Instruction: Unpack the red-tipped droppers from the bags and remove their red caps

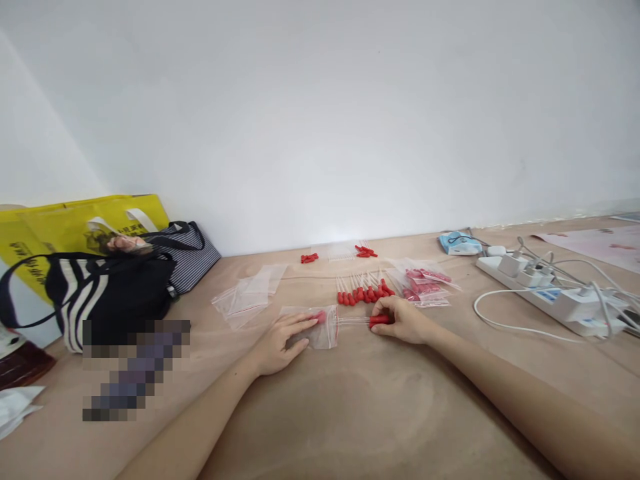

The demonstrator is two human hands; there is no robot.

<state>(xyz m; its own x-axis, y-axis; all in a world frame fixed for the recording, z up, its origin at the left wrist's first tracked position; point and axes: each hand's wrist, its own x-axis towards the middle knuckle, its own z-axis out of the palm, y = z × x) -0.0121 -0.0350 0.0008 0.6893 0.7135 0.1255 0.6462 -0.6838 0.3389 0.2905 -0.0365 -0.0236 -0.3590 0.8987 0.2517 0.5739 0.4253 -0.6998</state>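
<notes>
My left hand lies with its fingers stretched over a clear zip bag, its thumb apart at the near side. A red piece shows inside the bag, under the fingertips. My right hand pinches red-bulbed glass droppers by the bulbs; their thin clear tubes point left to the bag's red-lined mouth. How many it holds I cannot tell. Just beyond lies a row of several glass droppers, red bulbs toward me. Filled zip bags with red bulbs inside lie to the right of the row.
Flat zip bags lie at left. Loose red bulbs and more droppers rest near the wall. At right are a power strip with looping cables and a blue pack. Bags, including a black one, crowd the left.
</notes>
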